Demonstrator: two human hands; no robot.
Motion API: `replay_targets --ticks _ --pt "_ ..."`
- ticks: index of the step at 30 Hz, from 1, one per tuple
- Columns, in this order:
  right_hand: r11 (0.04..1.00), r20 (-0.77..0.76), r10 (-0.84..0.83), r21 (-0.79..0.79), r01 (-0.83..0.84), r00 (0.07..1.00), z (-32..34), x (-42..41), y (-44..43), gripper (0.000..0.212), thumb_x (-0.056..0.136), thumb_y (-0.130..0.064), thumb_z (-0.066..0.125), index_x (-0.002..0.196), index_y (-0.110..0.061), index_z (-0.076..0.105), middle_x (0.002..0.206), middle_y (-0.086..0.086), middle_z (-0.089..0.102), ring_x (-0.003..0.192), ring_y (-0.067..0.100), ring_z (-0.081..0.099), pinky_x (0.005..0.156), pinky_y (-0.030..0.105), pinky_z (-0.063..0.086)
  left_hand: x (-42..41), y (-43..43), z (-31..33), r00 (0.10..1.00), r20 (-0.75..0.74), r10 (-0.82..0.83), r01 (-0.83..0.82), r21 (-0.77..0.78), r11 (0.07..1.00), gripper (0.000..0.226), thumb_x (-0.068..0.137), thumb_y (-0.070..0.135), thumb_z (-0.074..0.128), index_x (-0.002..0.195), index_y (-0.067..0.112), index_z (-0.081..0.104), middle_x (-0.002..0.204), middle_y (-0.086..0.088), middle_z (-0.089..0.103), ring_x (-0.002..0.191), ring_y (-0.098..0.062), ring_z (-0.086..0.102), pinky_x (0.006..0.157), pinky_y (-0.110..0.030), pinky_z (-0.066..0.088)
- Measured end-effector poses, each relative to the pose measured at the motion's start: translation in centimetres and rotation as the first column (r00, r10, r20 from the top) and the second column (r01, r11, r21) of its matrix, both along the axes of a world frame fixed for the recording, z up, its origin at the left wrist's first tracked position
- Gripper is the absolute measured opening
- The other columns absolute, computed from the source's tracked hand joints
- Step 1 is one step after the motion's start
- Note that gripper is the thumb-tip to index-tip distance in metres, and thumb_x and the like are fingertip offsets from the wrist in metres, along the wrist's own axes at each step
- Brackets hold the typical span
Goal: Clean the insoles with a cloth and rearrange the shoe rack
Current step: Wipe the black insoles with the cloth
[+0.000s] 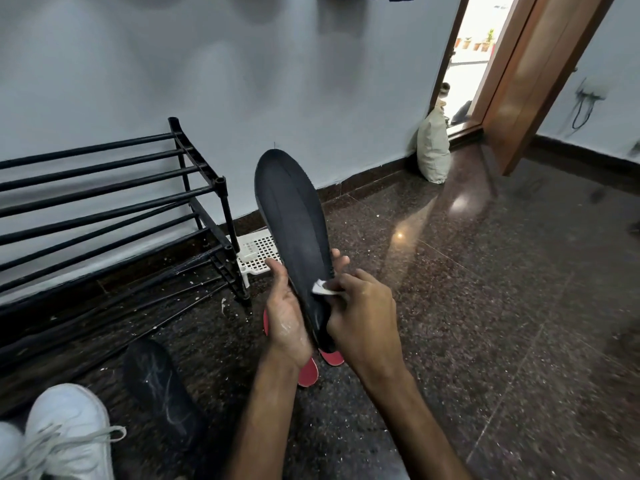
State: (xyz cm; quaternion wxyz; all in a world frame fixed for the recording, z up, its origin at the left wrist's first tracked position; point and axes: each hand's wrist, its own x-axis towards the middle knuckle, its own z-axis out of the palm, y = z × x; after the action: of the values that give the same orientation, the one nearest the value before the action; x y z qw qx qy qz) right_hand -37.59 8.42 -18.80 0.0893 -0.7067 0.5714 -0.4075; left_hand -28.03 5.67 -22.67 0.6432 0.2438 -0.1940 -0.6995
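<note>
Two hands are working close together at centre frame, both on one item. Left hand (287, 317) is gripping the black insole (294, 216) near its heel end, thumb on the left edge and fingers wrapping behind to the right edge. The insole is standing nearly upright, its toe end pointing toward the top of the frame. Right hand (363, 320) is pinching a small white cloth (323, 289) and pressing it against the insole's lower right edge.

- Below the wrists: red insoles (308, 374) are lying on the dark speckled floor (485, 306), partly hidden by the hands.
- Lower left: a second black insole (162, 389), streaked with pale marks, is lying flat on the floor.
- Lower left corner: white shoes (65, 431) with loose laces are sitting just beside it.
- Left: a black bar shoe rack (114, 202) is standing against the wall.
- Beside the rack's right foot: a white perforated tray (256, 251) is lying at the skirting.
- Upper right: a pale sack (433, 150) is leaning at the wall next to an open wooden door (540, 71).
</note>
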Motion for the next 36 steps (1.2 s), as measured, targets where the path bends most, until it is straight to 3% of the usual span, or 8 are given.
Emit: replay_targets --ticks 4,7,12,18,23,28,32,36 --pt "0.964 0.158 0.228 0.100 -0.246 0.961 0.7 1.0 -0.2 0.014 0.076 -0.005 0.074 0.085 -0.014 0.078 0.083 -0.002 0.071 0.078 0.008 0.066 0.077 0.020 0.052 0.0 0.3 -0.3 0.999 -0.031 -0.043 0.044 0.011 0.999 0.095 0.087 0.077 0.027 0.116 -0.003 0.069 0.127 -0.020 0.061 0.123 -0.029 0.057 0.111 -0.040 0.039" --pt "0.937 -0.107 0.207 0.307 -0.165 0.973 0.7 -0.9 -0.9 0.015 0.075 -0.013 0.072 0.086 -0.021 0.077 0.086 -0.004 0.072 0.082 0.016 0.068 0.074 0.031 0.054 0.9 -0.2 -0.6 0.992 -0.122 -0.022 0.022 -0.003 1.000 0.091 0.089 0.073 0.035 0.142 0.001 0.048 0.148 -0.021 0.042 0.139 -0.032 0.039 0.119 -0.048 0.026" --pt "0.993 -0.044 0.111 0.033 -0.110 0.993 0.6 0.3 -0.3 0.015 0.077 -0.003 0.064 0.084 -0.011 0.075 0.087 0.002 0.067 0.087 0.024 0.066 0.076 0.040 0.054 0.5 -0.1 -0.2 0.994 -0.070 -0.083 0.082 -0.012 0.997 0.095 0.091 0.073 0.033 0.148 -0.004 0.034 0.158 -0.025 0.020 0.146 -0.035 0.027 0.118 -0.045 0.027" --pt "0.905 -0.120 0.347 0.302 -0.299 0.930 0.2 -1.3 -1.4 0.013 0.076 -0.009 0.072 0.083 -0.018 0.076 0.089 -0.004 0.071 0.086 0.019 0.067 0.076 0.038 0.055 1.2 0.1 -0.6 0.988 -0.146 -0.050 0.055 0.027 0.998 0.083 0.090 0.068 0.037 0.136 0.001 0.054 0.141 -0.020 0.050 0.137 -0.035 0.044 0.113 -0.048 0.037" --pt "0.992 -0.086 0.129 -0.001 -0.130 0.988 0.7 0.0 -0.6 0.016 0.076 0.000 0.065 0.081 -0.012 0.073 0.083 -0.003 0.063 0.078 0.020 0.062 0.069 0.033 0.053 0.2 -0.1 -1.0 0.982 -0.086 -0.169 0.171 0.016 0.985 0.092 0.091 0.073 0.036 0.146 -0.001 0.041 0.154 -0.025 0.033 0.142 -0.034 0.037 0.122 -0.047 0.019" --pt "0.873 -0.075 0.389 0.347 -0.342 0.918 0.8 -2.0 -1.7 0.017 0.074 -0.012 0.076 0.086 -0.023 0.078 0.091 0.000 0.073 0.085 0.019 0.069 0.082 0.034 0.055 0.9 0.0 -0.6 0.988 -0.104 -0.115 0.119 0.030 0.992 0.091 0.088 0.072 0.039 0.144 0.000 0.044 0.150 -0.020 0.039 0.139 -0.033 0.042 0.115 -0.049 0.033" --pt "0.997 -0.197 0.074 0.050 -0.065 0.978 1.0 -1.4 -1.3 0.016 0.079 -0.006 0.066 0.086 -0.018 0.073 0.087 -0.006 0.064 0.080 0.023 0.065 0.070 0.040 0.054 -0.1 0.2 -0.5 0.986 -0.079 -0.146 0.149 0.034 0.988 0.081 0.092 0.070 0.032 0.126 0.004 0.064 0.130 -0.017 0.062 0.120 -0.029 0.060 0.107 -0.042 0.042" --pt "0.935 -0.104 0.342 0.142 -0.326 0.934 1.2 -1.2 -1.5 0.017 0.075 -0.002 0.070 0.080 -0.017 0.076 0.078 -0.010 0.060 0.079 0.020 0.062 0.080 0.038 0.051 0.0 0.3 -0.7 0.984 -0.079 -0.160 0.165 0.051 0.985 0.093 0.089 0.073 0.039 0.145 -0.001 0.042 0.151 -0.024 0.039 0.141 -0.034 0.038 0.121 -0.048 0.022"
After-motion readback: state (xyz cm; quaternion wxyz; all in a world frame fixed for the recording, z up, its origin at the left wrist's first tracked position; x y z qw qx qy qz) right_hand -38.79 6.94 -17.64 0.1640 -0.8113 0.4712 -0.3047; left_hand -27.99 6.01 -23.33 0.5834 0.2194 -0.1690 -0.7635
